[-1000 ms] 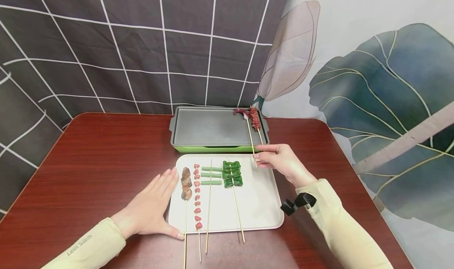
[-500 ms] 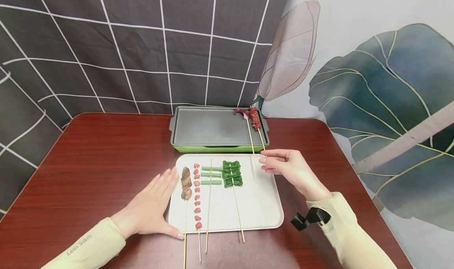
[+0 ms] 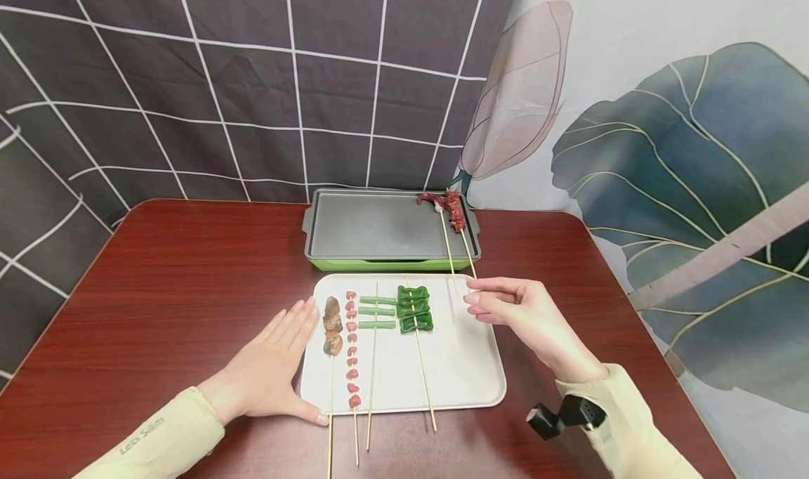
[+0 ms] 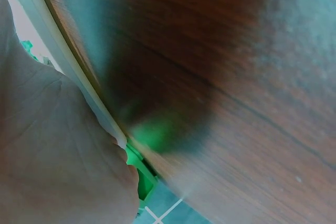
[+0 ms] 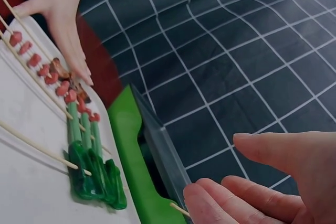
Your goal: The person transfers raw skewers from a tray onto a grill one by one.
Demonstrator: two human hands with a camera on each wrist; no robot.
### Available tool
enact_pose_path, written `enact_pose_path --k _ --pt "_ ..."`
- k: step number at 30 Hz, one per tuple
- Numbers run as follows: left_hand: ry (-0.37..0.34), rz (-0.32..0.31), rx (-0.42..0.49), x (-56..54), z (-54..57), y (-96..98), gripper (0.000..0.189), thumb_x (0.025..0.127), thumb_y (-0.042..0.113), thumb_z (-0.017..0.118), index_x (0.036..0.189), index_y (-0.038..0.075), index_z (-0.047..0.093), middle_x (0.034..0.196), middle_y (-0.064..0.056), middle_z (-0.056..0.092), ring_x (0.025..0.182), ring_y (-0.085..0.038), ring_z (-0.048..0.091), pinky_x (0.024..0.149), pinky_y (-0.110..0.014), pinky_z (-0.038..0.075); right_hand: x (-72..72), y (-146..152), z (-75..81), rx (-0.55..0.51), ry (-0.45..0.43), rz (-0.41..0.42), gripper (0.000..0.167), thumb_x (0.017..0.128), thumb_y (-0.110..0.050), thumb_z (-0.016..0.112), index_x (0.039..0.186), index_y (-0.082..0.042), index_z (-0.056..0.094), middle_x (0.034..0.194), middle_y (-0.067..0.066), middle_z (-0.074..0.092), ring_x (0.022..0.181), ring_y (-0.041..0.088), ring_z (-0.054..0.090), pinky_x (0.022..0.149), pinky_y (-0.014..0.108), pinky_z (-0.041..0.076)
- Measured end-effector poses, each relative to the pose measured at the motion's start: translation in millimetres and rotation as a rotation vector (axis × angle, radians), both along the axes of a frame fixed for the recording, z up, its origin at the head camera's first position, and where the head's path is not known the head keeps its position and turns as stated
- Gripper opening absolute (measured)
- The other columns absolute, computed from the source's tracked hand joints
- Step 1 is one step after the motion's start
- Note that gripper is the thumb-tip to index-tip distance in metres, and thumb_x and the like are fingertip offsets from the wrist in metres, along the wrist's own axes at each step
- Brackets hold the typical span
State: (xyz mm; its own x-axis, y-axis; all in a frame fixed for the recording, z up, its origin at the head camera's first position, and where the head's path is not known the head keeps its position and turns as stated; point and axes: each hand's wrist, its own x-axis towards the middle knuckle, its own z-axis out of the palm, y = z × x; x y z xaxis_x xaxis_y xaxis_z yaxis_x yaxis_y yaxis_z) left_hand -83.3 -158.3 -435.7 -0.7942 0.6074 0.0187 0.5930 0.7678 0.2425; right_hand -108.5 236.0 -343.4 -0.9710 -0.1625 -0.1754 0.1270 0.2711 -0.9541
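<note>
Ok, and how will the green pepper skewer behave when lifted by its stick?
The green pepper skewer would probably stay stiff, since its thin stick lies straight. It will likely feel front-heavy, with the green pieces bunched at the far end. Pressing the near end might tip it, because that end overhangs the tray.

I wear long sleeves in a pale, creamy yellow. The left sleeve (image 3: pixel 154 437) has dark grey lettering (image 3: pixel 142 435) along the forearm, which seems to read "Lets Slim", and its plain cuff (image 3: pixel 207 414) ends at my wrist. My left hand (image 3: pixel 268 366) is bare, with five fingers and a broad back. The right sleeve (image 3: pixel 638 430) matches in colour, with soft creases in the cloth. Over its cuff sits a black gadget (image 3: pixel 565 417), made of a small box joined to a wider block. My right hand (image 3: pixel 524 317) is bare too, with slim fingers.
</note>
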Motion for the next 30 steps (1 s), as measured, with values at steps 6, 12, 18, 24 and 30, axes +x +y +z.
enact_pose_path --k 6,12,18,24,30 --pt "-0.011 0.004 -0.003 0.1 0.1 0.5 0.151 0.059 0.1 0.053 0.155 -0.013 0.025 0.163 -0.029 0.019 0.15 -0.04 0.019 0.122 -0.052 0.018 11.0 -3.4 -3.5 -0.001 -0.013 0.016 0.04 0.093 -0.012 0.075 0.126 0.008 0.066 0.112 0.019 0.072 0.099 0.031 0.072 0.087 0.037 0.059" --pt "-0.021 0.009 -0.003 0.3 0.6 1.3 0.151 0.059 0.1 0.053 0.155 -0.013 0.025 0.163 -0.029 0.018 0.15 -0.041 0.02 0.122 -0.052 0.019 21.9 -6.9 -11.0 -0.008 -0.039 0.027 0.041 0.093 -0.012 0.075 0.125 0.01 0.066 0.108 0.021 0.073 0.099 0.04 0.071 0.086 0.037 0.06" --pt "-0.022 0.008 0.0 0.2 1.5 1.1 0.151 0.059 0.099 0.055 0.155 -0.013 0.025 0.163 -0.029 0.018 0.15 -0.041 0.019 0.122 -0.052 0.019 31.7 -12.3 -21.4 -0.01 -0.088 0.043 0.044 0.091 -0.017 0.078 0.123 0.011 0.067 0.107 0.021 0.073 0.096 0.035 0.073 0.085 0.037 0.06" --pt "-0.015 -0.001 0.015 -0.7 1.5 0.9 0.15 0.059 0.098 0.057 0.154 -0.014 0.026 0.163 -0.029 0.019 0.15 -0.041 0.02 0.121 -0.053 0.02 37.2 -18.8 -36.0 -0.017 -0.133 0.042 0.043 0.089 -0.019 0.079 0.12 0.01 0.068 0.103 0.021 0.074 0.093 0.035 0.073 0.082 0.037 0.061" --pt "-0.028 0.002 0.033 -1.1 1.1 1.3 0.152 0.058 0.099 0.056 0.155 -0.013 0.024 0.163 -0.028 0.02 0.151 -0.04 0.019 0.122 -0.051 0.019 41.1 -24.9 -50.9 -0.02 -0.172 0.057 0.04 0.09 -0.02 0.079 0.117 0.008 0.07 0.099 0.018 0.075 0.089 0.03 0.074 0.08 0.036 0.061"
